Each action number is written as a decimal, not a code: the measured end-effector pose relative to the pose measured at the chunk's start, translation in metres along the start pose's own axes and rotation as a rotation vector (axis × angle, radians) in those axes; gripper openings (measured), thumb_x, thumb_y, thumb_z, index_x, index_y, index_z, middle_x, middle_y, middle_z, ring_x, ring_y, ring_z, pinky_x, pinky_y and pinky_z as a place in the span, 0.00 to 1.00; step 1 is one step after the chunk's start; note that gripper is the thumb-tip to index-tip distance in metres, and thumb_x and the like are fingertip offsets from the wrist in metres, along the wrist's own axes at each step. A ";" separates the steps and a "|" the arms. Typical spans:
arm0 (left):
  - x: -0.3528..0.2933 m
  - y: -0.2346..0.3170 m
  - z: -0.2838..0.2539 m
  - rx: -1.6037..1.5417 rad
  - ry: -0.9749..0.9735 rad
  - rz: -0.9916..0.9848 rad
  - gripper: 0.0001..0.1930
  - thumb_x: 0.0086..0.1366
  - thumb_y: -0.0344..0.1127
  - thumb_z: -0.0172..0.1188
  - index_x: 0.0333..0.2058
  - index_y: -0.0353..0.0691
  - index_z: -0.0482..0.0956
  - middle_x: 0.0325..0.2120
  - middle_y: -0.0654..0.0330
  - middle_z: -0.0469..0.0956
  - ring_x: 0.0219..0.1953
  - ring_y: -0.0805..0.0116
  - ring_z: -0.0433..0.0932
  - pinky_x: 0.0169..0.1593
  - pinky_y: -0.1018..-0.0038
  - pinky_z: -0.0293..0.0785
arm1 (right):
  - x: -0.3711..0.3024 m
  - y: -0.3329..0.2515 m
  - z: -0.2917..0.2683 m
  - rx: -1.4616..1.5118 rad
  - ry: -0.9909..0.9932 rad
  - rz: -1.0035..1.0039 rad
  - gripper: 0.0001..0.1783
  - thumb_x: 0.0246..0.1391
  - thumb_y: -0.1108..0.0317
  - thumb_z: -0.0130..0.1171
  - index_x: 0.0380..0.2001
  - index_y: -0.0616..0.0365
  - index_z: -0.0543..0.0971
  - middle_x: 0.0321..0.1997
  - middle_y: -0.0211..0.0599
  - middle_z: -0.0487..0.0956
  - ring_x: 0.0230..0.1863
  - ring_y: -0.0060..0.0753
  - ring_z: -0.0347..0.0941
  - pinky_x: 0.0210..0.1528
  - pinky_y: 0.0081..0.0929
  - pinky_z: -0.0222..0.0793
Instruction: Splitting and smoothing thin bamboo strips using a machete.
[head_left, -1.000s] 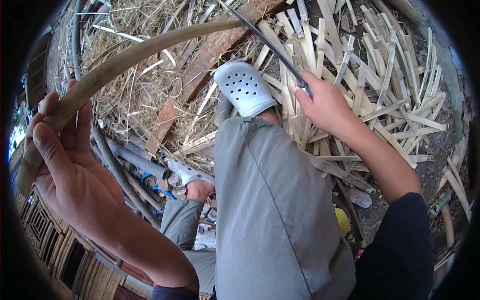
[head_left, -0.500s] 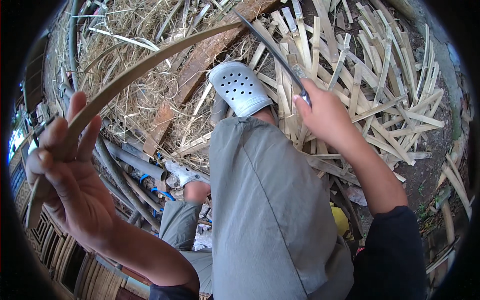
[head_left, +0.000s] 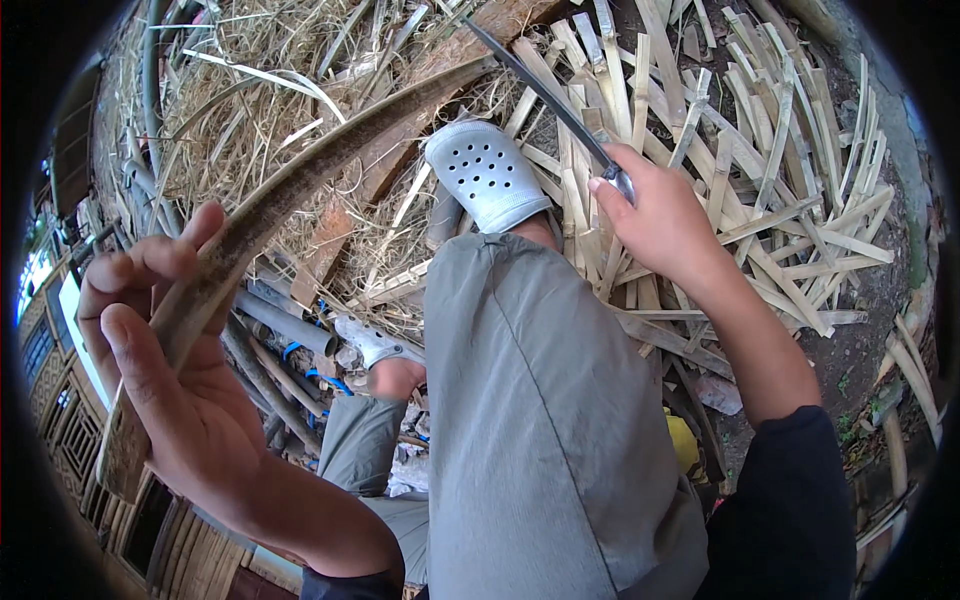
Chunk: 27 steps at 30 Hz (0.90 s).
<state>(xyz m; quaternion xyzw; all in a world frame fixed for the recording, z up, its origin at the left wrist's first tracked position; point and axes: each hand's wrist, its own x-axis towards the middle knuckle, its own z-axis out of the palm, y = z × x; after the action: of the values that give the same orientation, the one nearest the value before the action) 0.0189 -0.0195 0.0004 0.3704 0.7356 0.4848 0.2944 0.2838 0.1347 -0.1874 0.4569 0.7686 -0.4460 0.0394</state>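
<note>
My left hand [head_left: 205, 425] grips a long, curved bamboo strip [head_left: 310, 175] near its lower end, between thumb and fingers. From there the strip rises and bends to the right, its mottled dark-brown face showing. In my right hand [head_left: 660, 225] is a knife [head_left: 552, 98] with a long, narrow dark blade; my fingers are wrapped round its handle. The blade slants up and to the left, over the far end of the strip. Whether the two touch there I cannot tell.
Split bamboo strips [head_left: 775, 160] lie heaped at the right, thin shavings [head_left: 250, 130] at the upper left. A reddish-brown plank [head_left: 325, 240] lies beyond my raised leg, near my pale clog [head_left: 490, 178]. My other clog [head_left: 370, 342] is lower left, beside grey pipes [head_left: 290, 322].
The bamboo strip has turned, from a smooth tan face to a mottled darker one. My left hand has moved rightward and its fingers have shifted on it. The knife has barely moved.
</note>
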 end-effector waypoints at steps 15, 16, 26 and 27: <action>-0.004 -0.014 0.008 -0.047 0.210 0.046 0.17 0.75 0.40 0.40 0.47 0.31 0.70 0.44 0.44 0.77 0.53 0.45 0.76 0.48 0.64 0.84 | -0.026 -0.018 0.012 0.218 0.177 -0.386 0.23 0.60 0.56 0.56 0.53 0.58 0.76 0.34 0.49 0.81 0.31 0.47 0.79 0.33 0.36 0.75; -0.004 -0.013 0.007 -0.035 0.249 0.034 0.17 0.75 0.40 0.39 0.45 0.30 0.70 0.43 0.44 0.78 0.51 0.45 0.77 0.46 0.65 0.85 | -0.026 -0.023 0.010 0.221 0.195 -0.392 0.23 0.60 0.56 0.56 0.53 0.58 0.76 0.34 0.49 0.81 0.31 0.47 0.79 0.33 0.36 0.75; -0.014 -0.024 0.000 -0.123 0.229 0.011 0.16 0.74 0.38 0.43 0.47 0.31 0.71 0.44 0.44 0.78 0.54 0.45 0.75 0.50 0.64 0.83 | -0.008 -0.015 0.029 0.138 0.015 -0.115 0.24 0.61 0.54 0.53 0.52 0.62 0.76 0.40 0.57 0.80 0.41 0.57 0.78 0.45 0.43 0.74; -0.013 -0.024 0.002 -0.127 0.229 0.008 0.16 0.74 0.38 0.43 0.47 0.31 0.71 0.44 0.44 0.78 0.54 0.45 0.75 0.50 0.64 0.83 | -0.014 -0.016 0.031 0.125 0.105 -0.276 0.24 0.61 0.54 0.53 0.53 0.61 0.75 0.37 0.58 0.80 0.39 0.57 0.78 0.43 0.43 0.74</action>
<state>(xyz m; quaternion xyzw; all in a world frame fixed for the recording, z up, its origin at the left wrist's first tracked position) 0.0212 -0.0352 -0.0215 0.2962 0.7306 0.5709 0.2293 0.2693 0.1002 -0.1884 0.3713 0.7959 -0.4694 -0.0910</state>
